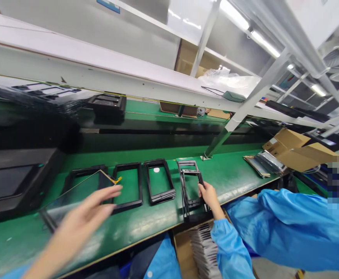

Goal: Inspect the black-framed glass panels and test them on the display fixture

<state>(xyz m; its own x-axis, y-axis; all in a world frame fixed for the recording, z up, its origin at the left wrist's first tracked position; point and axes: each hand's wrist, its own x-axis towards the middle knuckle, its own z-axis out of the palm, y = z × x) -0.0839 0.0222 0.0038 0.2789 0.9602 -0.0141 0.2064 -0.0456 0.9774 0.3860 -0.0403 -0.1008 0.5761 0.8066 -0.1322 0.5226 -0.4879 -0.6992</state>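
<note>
My left hand (85,213), slightly blurred, has its fingers stretched out and the thumb apart. It is over the near right side of a clear glass panel (79,193) with a yellow flex cable (117,180) at its far corner. The panel lies tilted across black frames at the left. My right hand (208,195) is closed on the right side of a thin black rectangular frame (201,178). That frame overlaps another black frame (187,164) near the bench's front edge. Between my hands are a single black frame (141,186) and a small stack of black frames (163,197).
A dark device with a screen (9,184) stands at the left of the green bench (158,215). A post (222,139) rises behind. Flat panels (258,166) and an open carton (297,155) are at right, near a person in a blue gown (291,232).
</note>
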